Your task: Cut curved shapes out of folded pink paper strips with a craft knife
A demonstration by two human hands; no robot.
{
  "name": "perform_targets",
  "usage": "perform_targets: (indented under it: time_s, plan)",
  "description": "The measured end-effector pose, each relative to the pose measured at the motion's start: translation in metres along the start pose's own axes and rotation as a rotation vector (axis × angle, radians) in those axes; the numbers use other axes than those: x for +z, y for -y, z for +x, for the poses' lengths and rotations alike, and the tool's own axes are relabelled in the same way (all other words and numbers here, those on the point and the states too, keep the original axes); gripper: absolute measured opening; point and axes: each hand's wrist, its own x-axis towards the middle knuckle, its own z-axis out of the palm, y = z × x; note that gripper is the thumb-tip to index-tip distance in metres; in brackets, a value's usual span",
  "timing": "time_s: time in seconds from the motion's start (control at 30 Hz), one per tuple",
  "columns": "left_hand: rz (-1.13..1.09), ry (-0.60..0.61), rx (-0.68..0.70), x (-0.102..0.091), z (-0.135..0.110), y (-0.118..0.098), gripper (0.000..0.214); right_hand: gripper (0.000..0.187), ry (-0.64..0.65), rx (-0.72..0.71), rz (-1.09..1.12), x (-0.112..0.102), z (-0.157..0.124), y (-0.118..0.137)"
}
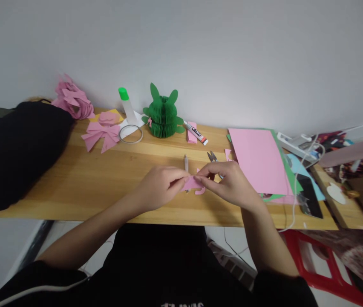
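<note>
Hands: left hand (160, 185) and right hand (229, 183), fingers pinched closed on small pink paper piece (191, 183).
Paper: centre frame, held between both hands' fingertips, low over light wooden table (82, 179).
Behind hands: small metal scissors (212, 156), grey pen (185, 162).
Right: large pink paper sheet (260, 160).
Writing: white glue tube (197, 133), upper centre, dark print, unreadable; black shirt's white print cut off at bottom edge.
Back: green honeycomb paper figure (164, 113).

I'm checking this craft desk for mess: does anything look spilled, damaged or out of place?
Nothing looks spilled or broken. The left hand and right hand pinch a small pink paper piece over the table; pink offcuts lie beside it, and the pink sheet sits askew over a green sheet.
</note>
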Motion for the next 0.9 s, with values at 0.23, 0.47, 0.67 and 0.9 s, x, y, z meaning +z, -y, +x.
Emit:
perform_targets:
  time_s: [0.23,0.47,0.67,0.9]
  plan:
    - [0.157,0.002,-0.003,-0.009,-0.02,0.007,0.031,0.02,-0.068,0.005,0.031,-0.013,-0.007,-0.007]
    - [0.078,-0.022,-0.231,-0.021,-0.036,0.026,0.025,0.021,-0.115,0.075,0.137,-0.017,-0.015,-0.019]
    - [-0.507,0.231,-0.404,-0.006,-0.028,0.024,0.038,0.014,-0.045,0.026,0.399,0.002,-0.011,-0.024]
    - [-0.867,0.271,-0.521,0.012,-0.025,0.022,0.031,0.007,-0.017,-0.073,0.432,0.017,-0.007,-0.034]
